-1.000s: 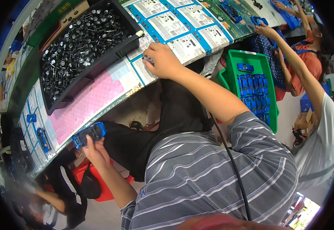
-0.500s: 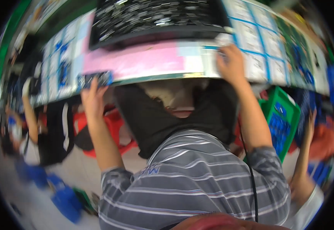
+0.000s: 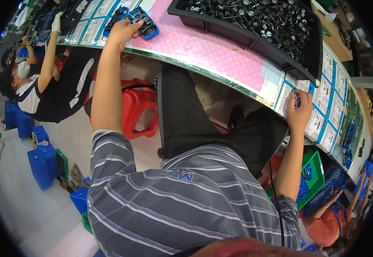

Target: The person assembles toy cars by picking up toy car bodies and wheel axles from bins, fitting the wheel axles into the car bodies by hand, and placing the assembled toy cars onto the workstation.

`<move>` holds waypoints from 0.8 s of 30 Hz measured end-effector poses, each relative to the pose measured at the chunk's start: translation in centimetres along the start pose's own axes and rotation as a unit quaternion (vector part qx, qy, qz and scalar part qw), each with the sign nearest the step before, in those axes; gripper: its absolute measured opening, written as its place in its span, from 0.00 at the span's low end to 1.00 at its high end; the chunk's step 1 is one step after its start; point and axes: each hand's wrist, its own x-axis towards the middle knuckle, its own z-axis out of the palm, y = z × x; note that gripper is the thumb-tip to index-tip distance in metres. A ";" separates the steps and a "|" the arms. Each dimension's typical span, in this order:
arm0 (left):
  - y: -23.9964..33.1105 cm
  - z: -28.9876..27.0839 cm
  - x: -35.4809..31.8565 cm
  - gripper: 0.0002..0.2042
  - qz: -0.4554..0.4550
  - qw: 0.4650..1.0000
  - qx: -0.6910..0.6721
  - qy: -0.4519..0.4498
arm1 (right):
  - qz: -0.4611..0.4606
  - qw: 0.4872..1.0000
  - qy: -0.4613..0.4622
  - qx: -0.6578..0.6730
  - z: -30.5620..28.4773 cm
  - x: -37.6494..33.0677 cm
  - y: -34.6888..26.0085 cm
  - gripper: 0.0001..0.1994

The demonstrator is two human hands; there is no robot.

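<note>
My left hand (image 3: 123, 33) reaches to the table's edge at the upper left. Its fingers grip the near side of a blue-and-black plastic toy car chassis (image 3: 148, 26), which lies over the pink sheet's left end. Just left of it, partly behind my hand, sits another blue-and-black chassis (image 3: 120, 15). On the right, my right hand (image 3: 299, 112) is closed, fingertips together, around a small dark wheel part (image 3: 297, 101), mostly covered by the fingers. That hand rests at the table edge, near a black tray (image 3: 255, 45) heaped with small black wheels on axles (image 3: 259, 17).
A pink sheet (image 3: 208, 51) covers the middle of the table. Blue-bordered printed sheets (image 3: 323, 100) lie at the right. A green crate (image 3: 317, 182) of blue parts stands below the right edge. Left sits a person (image 3: 36, 85) in a mask; a red stool (image 3: 139, 111) is under the table.
My view has turned, so the table now slants down to the right. My left hand and the chassis have come further in over the table. My right hand remains near the tray's corner.
</note>
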 end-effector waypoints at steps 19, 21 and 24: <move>-2.2 3.2 -2.4 0.40 0.033 0.932 0.273 0.234 | -0.016 0.998 0.055 0.016 1.2 -0.3 2.9 0.08; -2.8 2.4 -1.5 0.41 0.061 0.916 0.302 0.258 | -0.015 0.997 0.072 0.009 1.3 -0.5 3.1 0.07; -3.0 2.7 -1.2 0.40 0.069 0.926 0.262 0.263 | -0.020 0.996 0.089 -0.007 0.7 -0.8 3.3 0.07</move>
